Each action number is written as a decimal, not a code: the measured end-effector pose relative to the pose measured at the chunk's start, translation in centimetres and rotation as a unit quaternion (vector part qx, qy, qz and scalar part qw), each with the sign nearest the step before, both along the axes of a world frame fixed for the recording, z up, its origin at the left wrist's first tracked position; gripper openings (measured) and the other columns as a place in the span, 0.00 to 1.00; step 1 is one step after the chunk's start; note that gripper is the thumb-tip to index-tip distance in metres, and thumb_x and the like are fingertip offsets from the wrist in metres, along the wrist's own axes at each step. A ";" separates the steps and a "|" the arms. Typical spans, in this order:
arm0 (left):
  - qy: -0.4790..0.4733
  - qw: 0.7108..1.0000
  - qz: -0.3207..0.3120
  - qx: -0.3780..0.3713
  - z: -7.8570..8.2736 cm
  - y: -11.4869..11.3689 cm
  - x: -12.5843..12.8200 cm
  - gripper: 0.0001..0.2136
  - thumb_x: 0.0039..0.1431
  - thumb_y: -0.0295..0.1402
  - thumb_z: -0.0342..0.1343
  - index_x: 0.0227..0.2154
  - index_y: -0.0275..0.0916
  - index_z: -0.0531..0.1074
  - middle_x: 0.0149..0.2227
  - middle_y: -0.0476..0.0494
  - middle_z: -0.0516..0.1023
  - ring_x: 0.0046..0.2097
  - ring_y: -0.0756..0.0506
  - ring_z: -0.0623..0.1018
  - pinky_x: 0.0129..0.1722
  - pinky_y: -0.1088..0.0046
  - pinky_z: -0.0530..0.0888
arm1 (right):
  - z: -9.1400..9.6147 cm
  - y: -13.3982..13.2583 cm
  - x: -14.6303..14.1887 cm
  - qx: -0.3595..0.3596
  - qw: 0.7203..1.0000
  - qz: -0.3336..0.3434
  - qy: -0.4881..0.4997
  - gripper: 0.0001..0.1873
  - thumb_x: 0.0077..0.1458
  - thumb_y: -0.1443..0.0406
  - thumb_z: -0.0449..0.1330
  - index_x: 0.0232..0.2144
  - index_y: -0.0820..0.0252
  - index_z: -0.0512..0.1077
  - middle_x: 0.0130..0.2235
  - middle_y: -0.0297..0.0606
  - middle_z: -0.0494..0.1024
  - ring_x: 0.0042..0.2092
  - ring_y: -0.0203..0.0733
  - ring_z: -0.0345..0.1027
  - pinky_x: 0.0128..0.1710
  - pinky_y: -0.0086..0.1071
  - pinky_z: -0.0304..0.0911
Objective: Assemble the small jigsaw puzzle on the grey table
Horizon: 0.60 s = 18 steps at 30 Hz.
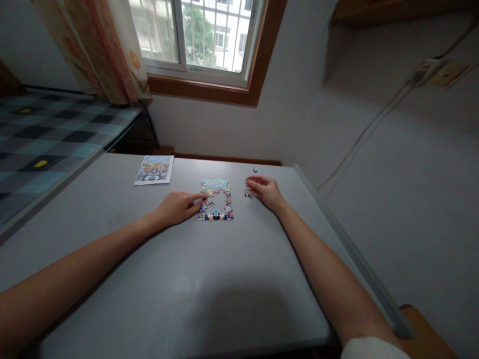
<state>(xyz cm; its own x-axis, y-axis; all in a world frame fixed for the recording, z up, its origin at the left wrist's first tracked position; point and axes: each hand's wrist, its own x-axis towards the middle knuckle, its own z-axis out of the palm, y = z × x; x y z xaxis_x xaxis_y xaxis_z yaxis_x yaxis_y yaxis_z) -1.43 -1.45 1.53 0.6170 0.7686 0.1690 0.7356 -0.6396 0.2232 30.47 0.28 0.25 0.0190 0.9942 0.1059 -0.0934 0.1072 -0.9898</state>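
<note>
A small colourful jigsaw puzzle (216, 200), with a gap in its middle, lies flat on the grey table (187, 279). My left hand (178, 207) rests at the puzzle's left edge, index finger stretched onto it, the other fingers curled under. My right hand (265, 190) lies to the right of the puzzle, fingertips pinched on a small puzzle piece (247, 183). A few loose pieces (247, 195) lie beside that hand, and one more piece (255, 171) sits farther back.
A printed picture card (154, 169) lies at the table's far left. A bed with a checked cover (45, 134) stands left of the table. A window (198, 35) with a curtain (97, 50) is behind, and a wall runs close along the table's right edge.
</note>
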 end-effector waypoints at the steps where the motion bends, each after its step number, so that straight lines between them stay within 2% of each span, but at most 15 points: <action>1: -0.001 1.000 0.000 0.000 0.0 0.0 0.0 0.20 0.64 0.43 0.44 0.52 0.46 0.75 0.25 0.47 0.78 0.26 0.48 0.73 0.27 0.75 0.60 | -0.1 -0.1 -0.2 -0.006 1.000 0.009 -0.002 0.21 0.34 0.56 0.75 0.31 0.60 0.78 0.28 0.35 0.78 0.25 0.33 0.67 0.24 0.28 0.64; 7: 0.000 1.000 0.003 -0.007 0.1 0.0 0.0 0.21 0.64 0.43 0.44 0.51 0.45 0.75 0.25 0.46 0.78 0.26 0.48 0.73 0.28 0.75 0.61 | -0.6 0.0 -0.3 -0.015 1.000 0.017 0.000 0.21 0.34 0.57 0.75 0.30 0.61 0.78 0.27 0.35 0.78 0.26 0.33 0.68 0.25 0.28 0.66; 18: 0.001 1.000 0.005 -0.004 0.1 0.0 0.0 0.20 0.64 0.43 0.45 0.52 0.46 0.75 0.24 0.47 0.77 0.24 0.48 0.72 0.26 0.75 0.59 | -0.1 0.0 -0.6 -0.026 1.000 0.007 0.013 0.21 0.30 0.57 0.76 0.28 0.60 0.78 0.26 0.34 0.77 0.26 0.31 0.67 0.23 0.24 0.64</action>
<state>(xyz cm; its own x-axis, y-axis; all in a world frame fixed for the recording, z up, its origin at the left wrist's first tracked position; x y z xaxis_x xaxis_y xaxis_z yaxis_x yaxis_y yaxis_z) -1.42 -1.45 1.64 0.6096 0.7762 0.1611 0.7427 -0.6302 0.2261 29.87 0.27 0.19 0.0074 0.9985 0.0542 -0.1197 0.0547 -0.9913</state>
